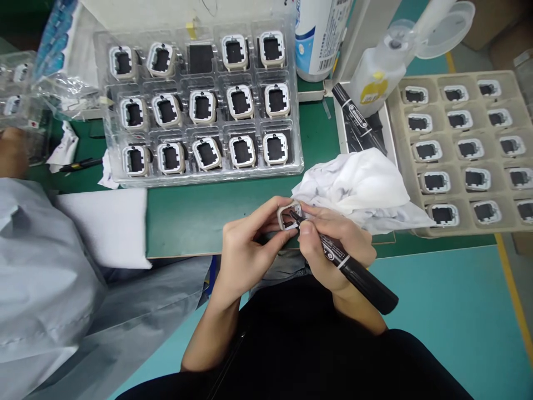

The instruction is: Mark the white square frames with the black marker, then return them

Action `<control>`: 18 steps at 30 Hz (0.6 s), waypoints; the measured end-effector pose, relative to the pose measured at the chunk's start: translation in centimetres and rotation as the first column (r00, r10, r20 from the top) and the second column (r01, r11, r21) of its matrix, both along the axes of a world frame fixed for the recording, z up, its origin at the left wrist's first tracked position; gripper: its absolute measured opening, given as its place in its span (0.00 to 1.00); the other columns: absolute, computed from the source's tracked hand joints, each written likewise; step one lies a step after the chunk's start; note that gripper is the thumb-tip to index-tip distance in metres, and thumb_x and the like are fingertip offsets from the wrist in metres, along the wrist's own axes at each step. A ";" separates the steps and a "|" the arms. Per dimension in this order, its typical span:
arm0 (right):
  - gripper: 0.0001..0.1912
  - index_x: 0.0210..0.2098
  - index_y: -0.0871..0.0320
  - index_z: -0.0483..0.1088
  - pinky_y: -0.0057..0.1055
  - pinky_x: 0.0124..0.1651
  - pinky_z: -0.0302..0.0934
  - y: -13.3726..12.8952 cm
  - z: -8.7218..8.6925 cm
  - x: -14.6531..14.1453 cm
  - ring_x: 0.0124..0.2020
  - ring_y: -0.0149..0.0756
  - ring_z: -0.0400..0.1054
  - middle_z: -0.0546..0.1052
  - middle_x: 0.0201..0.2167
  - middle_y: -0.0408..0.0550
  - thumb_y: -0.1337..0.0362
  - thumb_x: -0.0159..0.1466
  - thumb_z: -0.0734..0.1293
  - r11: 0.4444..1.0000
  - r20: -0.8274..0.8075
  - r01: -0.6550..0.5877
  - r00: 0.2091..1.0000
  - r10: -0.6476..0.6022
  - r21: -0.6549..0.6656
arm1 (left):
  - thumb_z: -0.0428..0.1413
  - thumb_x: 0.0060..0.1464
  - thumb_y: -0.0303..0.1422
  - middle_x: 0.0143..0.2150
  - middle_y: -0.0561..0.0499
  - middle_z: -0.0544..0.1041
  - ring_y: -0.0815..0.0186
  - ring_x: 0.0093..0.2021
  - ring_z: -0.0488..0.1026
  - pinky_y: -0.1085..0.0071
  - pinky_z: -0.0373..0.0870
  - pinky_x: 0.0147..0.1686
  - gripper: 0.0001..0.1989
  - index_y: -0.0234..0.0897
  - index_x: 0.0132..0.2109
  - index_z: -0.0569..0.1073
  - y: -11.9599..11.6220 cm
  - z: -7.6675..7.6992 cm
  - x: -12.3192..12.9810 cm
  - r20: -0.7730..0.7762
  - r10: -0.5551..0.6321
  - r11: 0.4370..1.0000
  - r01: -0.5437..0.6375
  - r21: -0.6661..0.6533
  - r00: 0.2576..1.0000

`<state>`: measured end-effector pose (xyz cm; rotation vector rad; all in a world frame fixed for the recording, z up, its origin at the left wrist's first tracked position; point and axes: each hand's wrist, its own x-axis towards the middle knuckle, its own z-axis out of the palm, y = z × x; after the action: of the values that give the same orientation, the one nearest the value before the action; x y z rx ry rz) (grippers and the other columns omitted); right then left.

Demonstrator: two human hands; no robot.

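Note:
My left hand (259,239) pinches a small beige watch case frame (282,218) near the front edge of the green table. In my right hand (333,244) is a thick black marker pen (358,278), its tip inside the frame's opening. My right fingers also come up against the frame's right side, so the two hands nearly meet. Just behind them lies a crumpled white cloth (353,186). Farther back, a clear plastic tray (208,178) holds several similar frames in its pockets; one back-row pocket has no frame.
On the right, a beige tray (400,211) holds several more frames. More markers (350,105) lie in a white box beside a pump bottle (377,78). A large white bottle (318,39) stands behind. At left are a co-worker's grey sleeve (37,266), a white foam sheet (108,222) and a pen (81,165).

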<state>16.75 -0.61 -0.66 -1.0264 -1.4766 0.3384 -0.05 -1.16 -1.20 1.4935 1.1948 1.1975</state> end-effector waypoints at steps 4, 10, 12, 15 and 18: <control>0.11 0.44 0.51 0.78 0.43 0.53 0.92 0.0 0.0 0.0 0.42 0.46 0.92 0.91 0.38 0.44 0.75 0.69 0.76 1.000 0.027 0.018 0.999 -0.018 0.018 | 0.75 0.68 0.34 0.54 0.49 0.92 0.58 0.49 0.93 0.66 0.92 0.58 0.22 0.41 0.66 0.87 0.0 -0.1 0.0 0.018 -0.007 0.999 0.007 -0.038 1.000; 0.11 0.44 0.52 0.77 0.42 0.53 0.91 0.1 0.0 0.1 0.43 0.46 0.92 0.91 0.38 0.44 0.75 0.69 0.76 1.000 0.042 0.016 0.999 -0.017 0.016 | 0.74 0.69 0.36 0.54 0.48 0.92 0.58 0.49 0.92 0.63 0.93 0.58 0.20 0.41 0.65 0.87 -0.1 0.0 0.0 -0.003 0.003 0.999 -0.003 -0.043 1.000; 0.11 0.44 0.51 0.77 0.42 0.53 0.92 0.0 0.1 0.1 0.43 0.46 0.92 0.91 0.38 0.43 0.74 0.70 0.75 1.000 0.047 0.020 0.999 -0.020 0.010 | 0.73 0.70 0.36 0.54 0.48 0.92 0.58 0.49 0.92 0.63 0.93 0.58 0.20 0.41 0.65 0.87 -0.1 0.0 0.0 -0.016 0.008 0.999 -0.009 -0.044 1.000; 0.11 0.45 0.51 0.77 0.42 0.52 0.92 0.0 0.2 0.1 0.43 0.45 0.92 0.90 0.37 0.42 0.74 0.70 0.75 1.000 0.057 0.023 0.998 -0.024 0.010 | 0.73 0.69 0.35 0.54 0.48 0.92 0.58 0.49 0.92 0.65 0.92 0.58 0.19 0.41 0.65 0.87 -0.1 0.0 0.0 -0.018 0.005 0.999 -0.006 -0.040 1.000; 0.11 0.44 0.50 0.77 0.41 0.52 0.92 0.1 0.2 0.1 0.41 0.45 0.92 0.90 0.36 0.42 0.74 0.70 0.75 0.999 0.050 0.034 0.998 -0.035 0.015 | 0.74 0.68 0.34 0.54 0.48 0.92 0.58 0.49 0.92 0.65 0.92 0.58 0.20 0.41 0.65 0.87 0.0 0.0 0.0 -0.004 0.000 0.999 -0.001 -0.044 1.000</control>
<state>16.85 -0.52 -0.44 -1.0548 -1.5026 0.2793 -0.08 -1.19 -1.20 1.4632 1.2166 1.1619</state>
